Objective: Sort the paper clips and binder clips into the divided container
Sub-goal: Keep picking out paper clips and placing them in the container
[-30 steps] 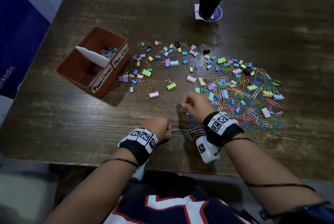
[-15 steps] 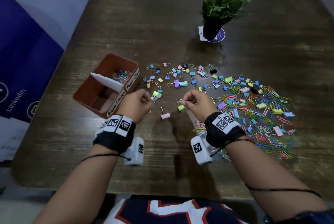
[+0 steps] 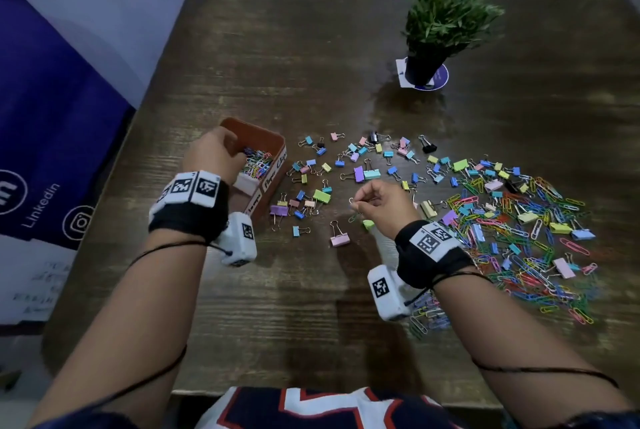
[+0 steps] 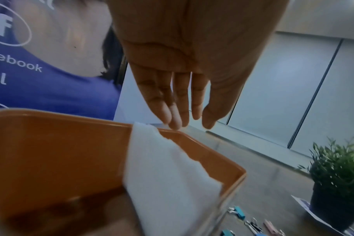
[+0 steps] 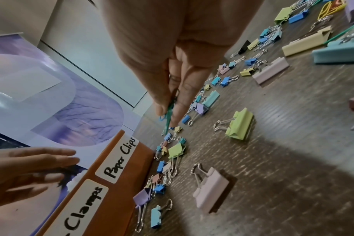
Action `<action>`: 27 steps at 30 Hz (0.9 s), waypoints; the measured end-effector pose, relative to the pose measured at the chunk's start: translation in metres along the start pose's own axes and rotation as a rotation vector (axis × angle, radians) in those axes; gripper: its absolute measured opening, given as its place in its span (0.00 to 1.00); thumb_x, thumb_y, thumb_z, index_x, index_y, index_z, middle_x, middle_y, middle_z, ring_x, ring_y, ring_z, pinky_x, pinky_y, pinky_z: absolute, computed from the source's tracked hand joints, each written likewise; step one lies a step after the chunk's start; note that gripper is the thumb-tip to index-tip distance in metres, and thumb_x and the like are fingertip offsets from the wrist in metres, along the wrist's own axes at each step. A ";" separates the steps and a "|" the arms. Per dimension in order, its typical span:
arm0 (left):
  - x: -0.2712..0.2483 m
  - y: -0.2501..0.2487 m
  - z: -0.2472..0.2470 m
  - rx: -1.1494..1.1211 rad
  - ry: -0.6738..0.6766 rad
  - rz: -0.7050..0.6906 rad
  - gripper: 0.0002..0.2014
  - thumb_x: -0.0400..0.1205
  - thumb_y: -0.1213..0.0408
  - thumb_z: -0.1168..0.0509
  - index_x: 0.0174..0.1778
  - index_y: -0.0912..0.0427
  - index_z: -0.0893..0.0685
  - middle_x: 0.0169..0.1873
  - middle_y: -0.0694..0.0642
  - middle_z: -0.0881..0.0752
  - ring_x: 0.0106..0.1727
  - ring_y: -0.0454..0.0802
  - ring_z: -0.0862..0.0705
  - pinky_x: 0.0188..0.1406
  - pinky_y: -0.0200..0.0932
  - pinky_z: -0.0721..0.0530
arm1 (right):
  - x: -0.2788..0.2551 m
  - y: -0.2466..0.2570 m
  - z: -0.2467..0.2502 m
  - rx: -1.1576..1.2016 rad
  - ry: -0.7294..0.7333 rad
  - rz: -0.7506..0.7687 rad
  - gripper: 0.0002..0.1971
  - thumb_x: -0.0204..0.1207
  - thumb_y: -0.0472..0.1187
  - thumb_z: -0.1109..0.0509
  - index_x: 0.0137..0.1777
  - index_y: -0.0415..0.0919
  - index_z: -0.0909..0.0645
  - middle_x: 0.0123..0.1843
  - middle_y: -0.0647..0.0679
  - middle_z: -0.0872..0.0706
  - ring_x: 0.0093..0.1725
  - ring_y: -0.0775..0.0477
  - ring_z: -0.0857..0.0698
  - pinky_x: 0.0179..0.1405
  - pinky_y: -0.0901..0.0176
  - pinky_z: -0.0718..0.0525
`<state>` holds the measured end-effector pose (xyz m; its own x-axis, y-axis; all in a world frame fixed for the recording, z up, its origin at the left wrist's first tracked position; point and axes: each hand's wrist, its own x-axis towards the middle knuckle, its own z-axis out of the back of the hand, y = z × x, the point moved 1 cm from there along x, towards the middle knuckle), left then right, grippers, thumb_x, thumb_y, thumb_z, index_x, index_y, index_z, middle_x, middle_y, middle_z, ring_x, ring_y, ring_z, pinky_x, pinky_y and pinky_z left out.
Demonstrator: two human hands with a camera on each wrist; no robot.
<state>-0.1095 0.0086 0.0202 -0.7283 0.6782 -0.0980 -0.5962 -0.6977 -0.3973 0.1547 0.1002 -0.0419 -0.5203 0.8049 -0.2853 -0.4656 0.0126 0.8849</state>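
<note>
Left hand (image 3: 215, 155) hovered fingers straight, empty, above paper-clip compartment of divided container (image 3: 277, 151); right hand (image 3: 382, 205) pinched green paper clip (image 5: 169, 111), long axis hanging downward; container lay to its left, nearer left hand.

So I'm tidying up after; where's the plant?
Head view: the plant stands at the table's far right, beyond the scattered clips.

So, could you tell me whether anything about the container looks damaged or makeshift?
Yes: the orange container is split by a white paper divider whose top edge is torn and ragged, and it sits askew rather than square.
</note>
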 end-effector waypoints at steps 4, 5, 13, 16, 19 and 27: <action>-0.011 0.036 0.013 -0.020 -0.073 -0.024 0.20 0.81 0.56 0.34 0.69 0.54 0.21 0.63 0.60 0.17 0.63 0.62 0.20 0.61 0.55 0.22 | 0.007 0.008 -0.009 0.023 -0.001 -0.031 0.12 0.75 0.26 0.30 0.37 0.43 0.22 0.36 0.48 0.15 0.43 0.43 0.13 0.47 0.52 0.12; -0.012 0.047 0.012 -0.006 -0.081 -0.012 0.21 0.81 0.54 0.35 0.70 0.55 0.22 0.64 0.61 0.19 0.65 0.63 0.22 0.63 0.57 0.23 | 0.008 0.012 -0.012 0.041 -0.001 -0.036 0.12 0.75 0.26 0.30 0.37 0.43 0.22 0.36 0.49 0.15 0.44 0.44 0.13 0.49 0.50 0.12; -0.026 0.093 -0.027 0.020 -0.114 -0.100 0.28 0.86 0.48 0.45 0.82 0.54 0.38 0.81 0.56 0.37 0.80 0.58 0.38 0.77 0.60 0.39 | 0.039 0.073 -0.061 0.219 0.044 0.084 0.13 0.75 0.23 0.31 0.38 0.42 0.22 0.39 0.43 0.15 0.39 0.53 0.12 0.40 0.66 0.13; -0.025 0.098 -0.036 0.037 -0.126 -0.131 0.29 0.87 0.46 0.47 0.83 0.55 0.40 0.82 0.55 0.36 0.81 0.56 0.39 0.79 0.59 0.41 | 0.057 0.091 -0.086 0.204 0.057 0.119 0.13 0.74 0.23 0.30 0.38 0.43 0.21 0.38 0.44 0.16 0.43 0.44 0.13 0.48 0.53 0.11; -0.025 0.102 -0.038 0.038 -0.128 -0.136 0.30 0.86 0.46 0.48 0.83 0.53 0.41 0.82 0.54 0.37 0.81 0.55 0.38 0.78 0.58 0.40 | 0.077 0.102 -0.112 0.110 0.003 0.153 0.15 0.73 0.25 0.28 0.35 0.48 0.21 0.36 0.48 0.16 0.43 0.43 0.14 0.51 0.42 0.12; -0.024 0.103 -0.040 0.032 -0.144 -0.107 0.29 0.86 0.47 0.47 0.83 0.51 0.42 0.81 0.52 0.36 0.81 0.53 0.38 0.78 0.56 0.41 | 0.098 0.112 -0.145 -0.085 0.072 0.263 0.23 0.73 0.23 0.39 0.37 0.56 0.20 0.51 0.48 0.11 0.52 0.43 0.13 0.56 0.41 0.15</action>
<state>-0.1400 -0.0706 -0.0548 -0.6995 0.7106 0.0754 -0.6817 -0.6319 -0.3688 -0.0522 0.0948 -0.0246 -0.6795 0.7295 -0.0778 -0.3641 -0.2433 0.8990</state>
